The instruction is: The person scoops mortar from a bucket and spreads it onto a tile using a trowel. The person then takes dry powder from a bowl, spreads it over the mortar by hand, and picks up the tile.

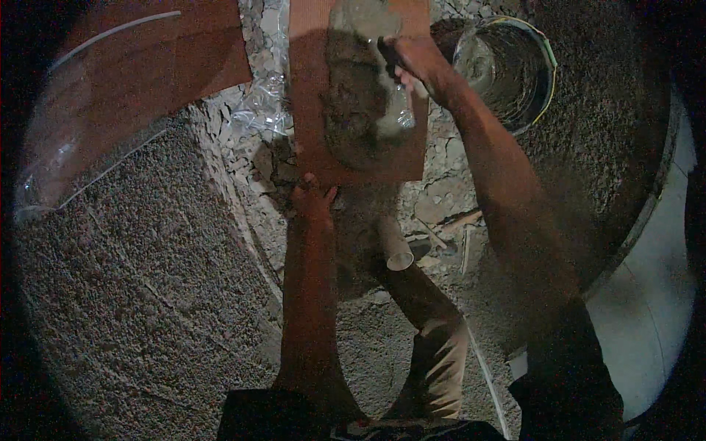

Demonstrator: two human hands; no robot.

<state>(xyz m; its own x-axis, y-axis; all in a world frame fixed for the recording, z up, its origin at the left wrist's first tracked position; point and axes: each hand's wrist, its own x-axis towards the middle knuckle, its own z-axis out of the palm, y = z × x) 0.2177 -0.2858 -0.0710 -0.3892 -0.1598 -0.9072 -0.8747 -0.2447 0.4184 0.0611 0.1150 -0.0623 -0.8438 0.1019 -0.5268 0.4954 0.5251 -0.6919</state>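
Note:
A reddish-brown rectangular tile (309, 132) lies at top centre, coated down its middle with wet grey mortar (351, 95). My right hand (422, 63) is closed on the dark handle of a trowel, whose shiny blade (404, 114) is on the mortar near the tile's right side. My left hand (313, 197) grips the lower edge of the same tile with its fingertips. Just right of the tile stands a round bucket (537, 81) holding grey mortar.
Reddish sheets or tiles with clear plastic (136, 66) lie at upper left. Below the work are broken, crusted grey rubble (441, 191), a white pipe (396, 248) and small sticks. Rough grey ground (140, 279) spreads leftward; a pale smooth surface (640, 309) curves at right.

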